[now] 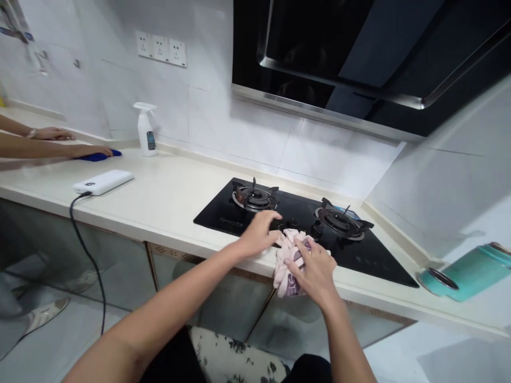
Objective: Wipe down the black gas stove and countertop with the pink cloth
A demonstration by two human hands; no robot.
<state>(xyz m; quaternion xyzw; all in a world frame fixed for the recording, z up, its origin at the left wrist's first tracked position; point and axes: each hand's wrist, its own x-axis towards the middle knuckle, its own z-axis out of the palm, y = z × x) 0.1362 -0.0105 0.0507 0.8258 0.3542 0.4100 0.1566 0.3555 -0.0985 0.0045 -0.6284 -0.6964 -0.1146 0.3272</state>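
My right hand [317, 266] grips a crumpled pink cloth [285, 266] with purple printing at the front edge of the black gas stove [223, 218]. Part of the cloth hangs over the counter's edge. Beside it, my left hand [258, 234] reaches over the stove's front, thumb and fingers apart in a curve. Its thumb tip is close to the cloth, and nothing shows in its grasp. Dark control knobs [293, 223] sit just past both hands. Behind them are the left burner [255, 197] and the right burner [339, 221].
At the left, another person's hand [93, 152] presses a blue cloth [98, 156] on the counter [171, 181]. A white spray bottle [146, 130] and a white power bank [104, 182] with a black cable stand nearby. A teal container [475, 271] is at right, under the range hood [319, 58].
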